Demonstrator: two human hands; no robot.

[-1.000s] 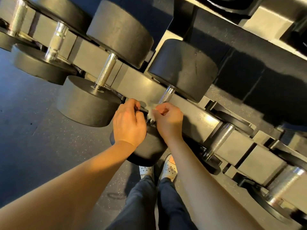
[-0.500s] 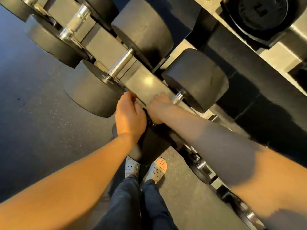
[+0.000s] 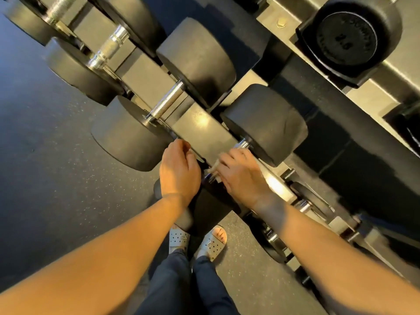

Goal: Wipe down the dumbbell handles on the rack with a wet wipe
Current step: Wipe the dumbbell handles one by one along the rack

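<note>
— Which way does it lie?
— On the rack (image 3: 204, 130), the dumbbell (image 3: 266, 121) straight ahead. Its handle (image 3: 242, 146) runs away from me, up and to the right.
— And your fingers?
— My right hand (image 3: 241, 176) wraps the wet wipe (image 3: 212, 168) round the handle's near end. My left hand (image 3: 179, 171) is just beside it, but its fingers are hidden, so I can't tell.
</note>
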